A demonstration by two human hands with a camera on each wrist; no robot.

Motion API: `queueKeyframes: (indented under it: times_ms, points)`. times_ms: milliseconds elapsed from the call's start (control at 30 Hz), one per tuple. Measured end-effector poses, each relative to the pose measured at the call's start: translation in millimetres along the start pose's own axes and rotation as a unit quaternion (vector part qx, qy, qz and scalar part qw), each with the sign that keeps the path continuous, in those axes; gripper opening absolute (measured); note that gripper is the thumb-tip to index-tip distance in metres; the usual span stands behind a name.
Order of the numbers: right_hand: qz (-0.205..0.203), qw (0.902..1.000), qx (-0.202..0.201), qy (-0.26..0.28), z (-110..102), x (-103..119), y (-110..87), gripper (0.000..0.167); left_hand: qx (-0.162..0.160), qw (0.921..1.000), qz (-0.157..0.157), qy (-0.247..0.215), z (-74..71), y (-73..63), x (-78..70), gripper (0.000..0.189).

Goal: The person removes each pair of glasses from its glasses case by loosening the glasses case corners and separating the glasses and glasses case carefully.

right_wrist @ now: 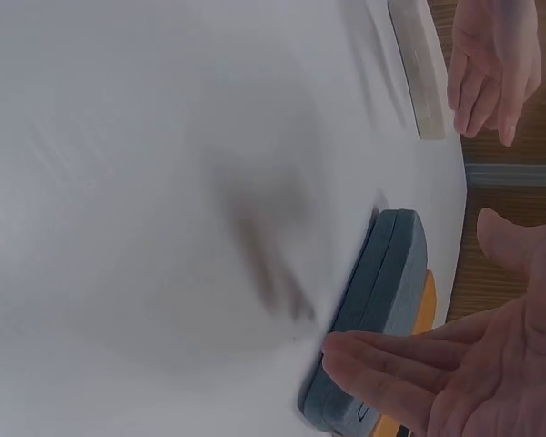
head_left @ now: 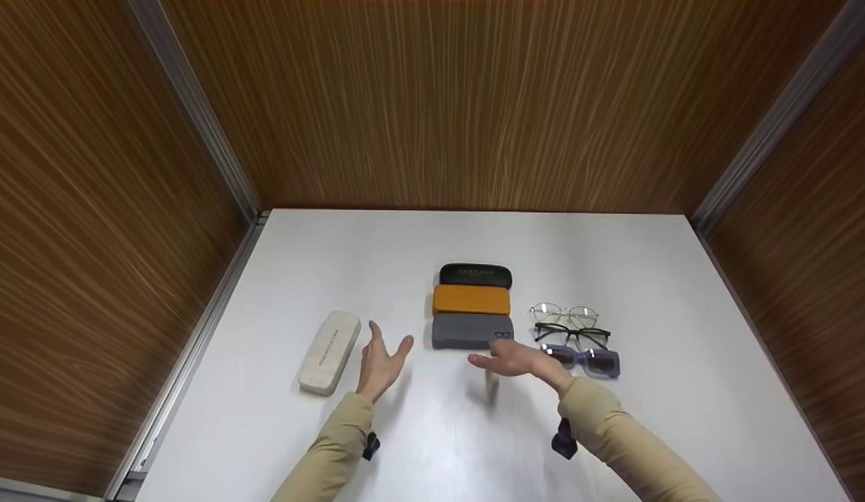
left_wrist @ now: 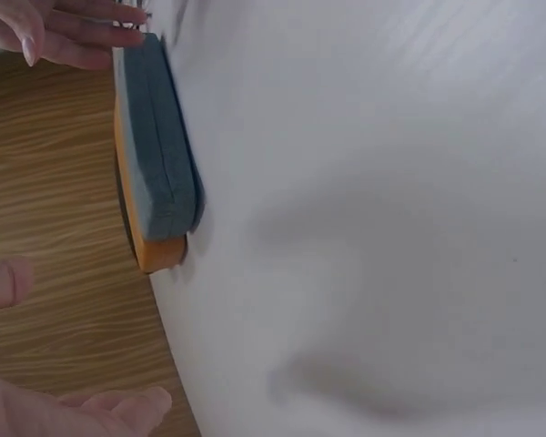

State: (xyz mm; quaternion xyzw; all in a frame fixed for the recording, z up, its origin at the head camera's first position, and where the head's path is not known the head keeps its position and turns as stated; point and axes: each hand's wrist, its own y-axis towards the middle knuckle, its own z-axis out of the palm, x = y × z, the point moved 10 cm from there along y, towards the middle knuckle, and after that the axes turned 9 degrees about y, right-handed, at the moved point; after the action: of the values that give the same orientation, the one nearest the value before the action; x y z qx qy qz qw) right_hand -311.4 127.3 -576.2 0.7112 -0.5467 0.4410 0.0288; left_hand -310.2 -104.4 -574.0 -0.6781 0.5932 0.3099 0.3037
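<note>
My left hand [head_left: 380, 364] is held over the table with thumb and fingers spread, just right of a cream glasses case [head_left: 329, 353]. Nothing is in its grasp. My right hand [head_left: 510, 358], fingers extended, hovers by the front right corner of a grey glasses case [head_left: 467, 330]; whether it touches the case I cannot tell. Behind the grey case lie an orange case [head_left: 471, 299] and a black case [head_left: 475, 275], lined up in a column. In the right wrist view the right fingers [right_wrist: 382, 369] overlap the grey case and hide part of it.
Right of the cases lie wire-rimmed glasses [head_left: 563, 314], black-framed glasses [head_left: 572, 333] and blue sunglasses [head_left: 582, 359], the last close to my right wrist. Wood-grain panels [head_left: 432, 104] wall in the white table [head_left: 614, 439] at the back and both sides.
</note>
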Motion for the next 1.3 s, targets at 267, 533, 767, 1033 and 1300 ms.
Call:
queueKeyframes:
  times_ms: [267, 533, 767, 1033, 1300]
  points:
    - [0.010, 0.9995, 0.028, -0.012, 16.9, 20.9, 13.9, 0.068, 0.005, 0.9994, -0.034, -0.009, -25.3, -5.5, 19.6, 0.098]
    - [0.005, 0.9992, 0.035, 0.021, 33.4, 35.4, 30.0, 0.074, -0.052, 0.9954, -0.064, -0.048, -44.3, -13.8, 42.1, 0.101]
    - [-0.012, 0.9949, 0.028, 0.096, 42.6, 50.7, 47.3, 0.076, -0.165, 0.9740, -0.126, -0.090, -66.7, -26.9, 63.4, 0.105]
    - [-0.037, 0.9895, 0.041, 0.134, 53.7, 62.6, 63.2, 0.081, -0.228, 0.9414, -0.215, -0.124, -77.9, -36.5, 97.9, 0.108]
    - [-0.049, 0.9831, 0.026, 0.175, 60.4, 60.1, 72.3, 0.074, -0.209, 0.9216, -0.287, -0.157, -71.7, -38.3, 130.8, 0.103]
